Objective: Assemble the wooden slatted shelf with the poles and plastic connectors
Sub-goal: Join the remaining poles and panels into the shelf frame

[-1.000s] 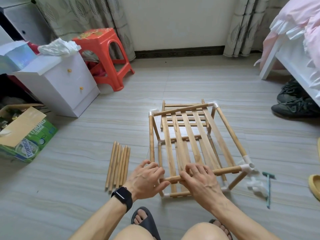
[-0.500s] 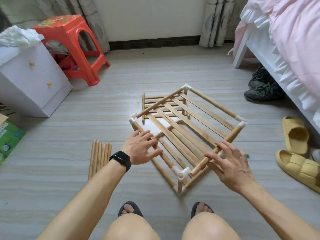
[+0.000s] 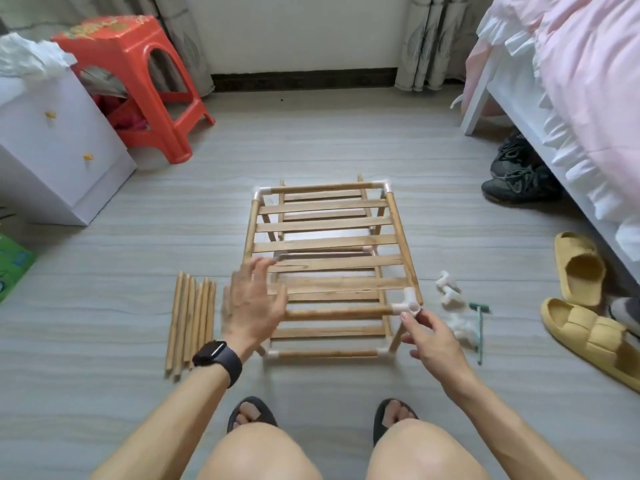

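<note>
Motion-blurred left hand [image 3: 254,306] hiding near-left corner of shelf [image 3: 329,242], hold of right hand [image 3: 433,341] on corner connector [image 3: 408,303] unclear, green box [image 3: 12,268] cut off at left edge, loose connectors [image 3: 450,292] smeared.

Open floor [image 3: 311,140] beyond shelf [image 3: 329,244]; loose poles [image 3: 190,320] left, connectors [image 3: 450,292], slippers [image 3: 581,268] right.

On the shelf [image 3: 329,242], the right hand [image 3: 434,341] pinches a white connector [image 3: 408,304] — left hand [image 3: 250,306] spread, blurred.

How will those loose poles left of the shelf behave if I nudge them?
Poles look round and smooth, so they would likely roll apart on the smooth floor. Thin wood suggests light but stiff; probably easy to lift singly.
</note>
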### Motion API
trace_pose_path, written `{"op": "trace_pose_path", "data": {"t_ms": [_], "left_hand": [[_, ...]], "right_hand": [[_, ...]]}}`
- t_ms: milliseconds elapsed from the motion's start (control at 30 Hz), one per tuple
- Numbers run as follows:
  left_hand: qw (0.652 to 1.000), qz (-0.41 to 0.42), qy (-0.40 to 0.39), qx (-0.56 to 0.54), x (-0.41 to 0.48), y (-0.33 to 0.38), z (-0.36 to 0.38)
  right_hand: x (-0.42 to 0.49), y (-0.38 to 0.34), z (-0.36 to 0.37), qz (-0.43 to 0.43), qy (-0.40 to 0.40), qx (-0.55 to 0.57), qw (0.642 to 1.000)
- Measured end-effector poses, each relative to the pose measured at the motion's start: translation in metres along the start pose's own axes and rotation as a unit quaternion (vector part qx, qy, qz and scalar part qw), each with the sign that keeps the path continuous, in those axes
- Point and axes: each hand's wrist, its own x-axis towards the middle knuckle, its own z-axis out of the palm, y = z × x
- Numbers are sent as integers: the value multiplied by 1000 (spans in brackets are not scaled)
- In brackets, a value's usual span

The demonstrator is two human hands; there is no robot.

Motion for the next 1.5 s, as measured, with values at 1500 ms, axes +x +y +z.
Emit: {"op": "trace_pose_path", "data": {"t_ms": [1500], "left_hand": [[760, -407, -157, -481, -35, -29, -19]], "right_hand": [[21, -30, 7, 60, 136, -213, 966]]}}
